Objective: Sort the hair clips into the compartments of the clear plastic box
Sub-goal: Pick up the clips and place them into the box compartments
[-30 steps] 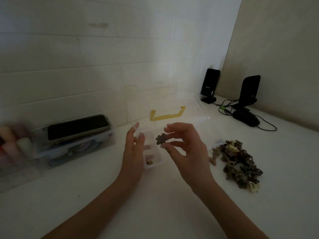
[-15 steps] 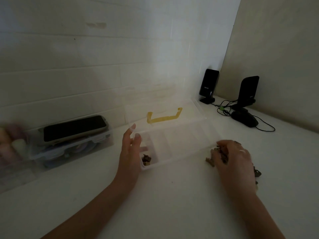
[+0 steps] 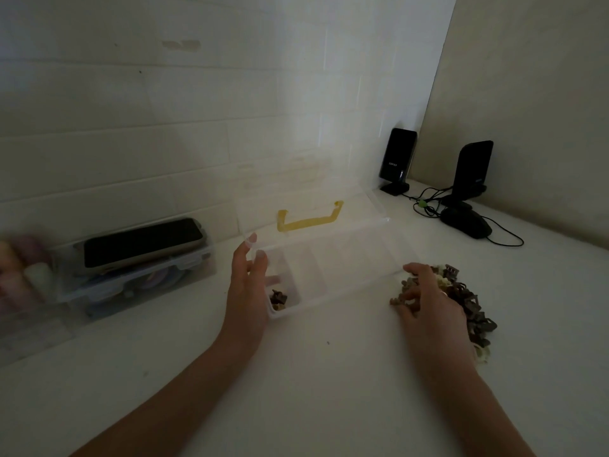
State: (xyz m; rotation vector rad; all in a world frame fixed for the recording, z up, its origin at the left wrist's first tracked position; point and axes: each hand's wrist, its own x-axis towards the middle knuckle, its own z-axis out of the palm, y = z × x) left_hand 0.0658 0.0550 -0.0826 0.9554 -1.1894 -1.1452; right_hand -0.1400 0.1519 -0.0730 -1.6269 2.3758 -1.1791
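Observation:
The clear plastic box point(image 3: 342, 278) lies open on the white counter, its lid with a yellow handle point(image 3: 309, 219) leaning back against the wall. A few brown and cream hair clips point(image 3: 278, 298) sit in its leftmost compartment; the other compartments look bare. My left hand point(image 3: 248, 285) rests against the box's left end, fingers apart, holding nothing. A heap of brown and cream hair clips point(image 3: 468, 308) lies right of the box. My right hand point(image 3: 425, 298) lies on the heap's left side, fingers spread among the clips; whether it grips one is hidden.
A lidded clear container point(image 3: 131, 278) with a dark phone point(image 3: 141, 242) on top stands at the left by the wall. Blurred pastel items point(image 3: 23, 272) sit at the far left. Two black speakers point(image 3: 397, 159), a mouse point(image 3: 466, 222) and cables occupy the back right corner.
My right hand held a dark clip over the box a second ago; it has moved right onto the heap. That clip is no longer in the hand. My left hand stayed at the box.

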